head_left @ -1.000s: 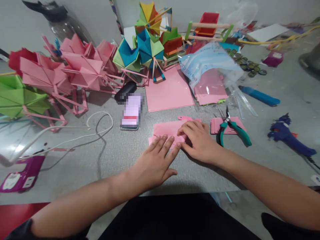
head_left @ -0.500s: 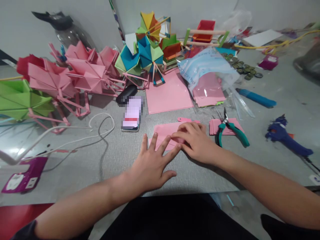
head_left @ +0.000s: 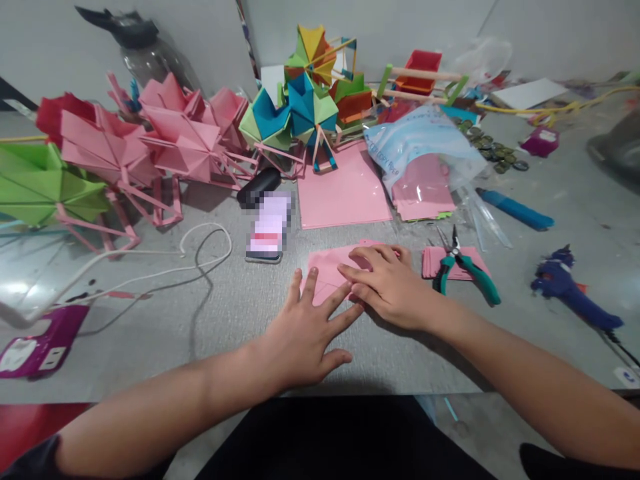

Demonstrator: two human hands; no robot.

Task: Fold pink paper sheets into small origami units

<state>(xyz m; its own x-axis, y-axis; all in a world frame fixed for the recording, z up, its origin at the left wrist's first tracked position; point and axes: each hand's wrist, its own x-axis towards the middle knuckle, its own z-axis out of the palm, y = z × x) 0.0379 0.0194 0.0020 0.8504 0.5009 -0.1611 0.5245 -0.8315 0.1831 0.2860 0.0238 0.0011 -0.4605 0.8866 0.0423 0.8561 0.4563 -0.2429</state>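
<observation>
A folded piece of pink paper [head_left: 325, 263] lies flat on the grey table in front of me, partly covered by both hands. My left hand [head_left: 305, 337] is spread out, its fingertips pressing the near edge of the paper. From the right, my right hand [head_left: 393, 287] rests over the paper with fingers stretched and slightly bent, its fingertips close to those of my left hand. Behind the right fingers, the end of a flat pink tool [head_left: 370, 242] just shows; the rest is hidden. Green-handled pliers [head_left: 481, 280] lie across a small stack of pink paper pieces [head_left: 430, 263] to the right.
Pink paper Ferris-wheel-like models [head_left: 185, 143] and a green one [head_left: 45, 177] stand at the left. A phone [head_left: 270, 230], pink sheets [head_left: 340, 193], a plastic bag [head_left: 425, 143], a blue cutter [head_left: 517, 210], a dark-blue glue gun [head_left: 575, 287] and a white cable [head_left: 150, 253] surround the hands.
The camera view has shifted slightly. My right hand's fingers have moved a little over the paper, covering more of the pink tool. My left hand stays pressed on the near edge.
</observation>
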